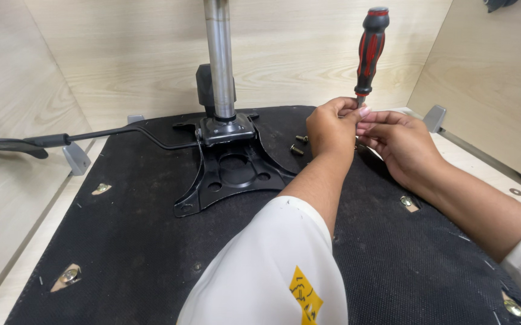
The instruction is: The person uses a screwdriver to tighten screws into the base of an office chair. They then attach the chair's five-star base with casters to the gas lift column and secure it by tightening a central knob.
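A red-and-black screwdriver stands upright, handle up, above the black underside of a chair seat. My left hand and my right hand meet at its lower shaft, fingers pinched around it where it enters the seat. The tip is hidden by my fingers. A black metal mounting plate with a steel gas cylinder sits to the left of my hands. Two loose bolts lie on the seat just left of my left hand.
A black lever sticks out left from the plate. Brass inserts show at the seat corners. Wood-grain panels wall in the work area. Grey brackets sit at the back edges.
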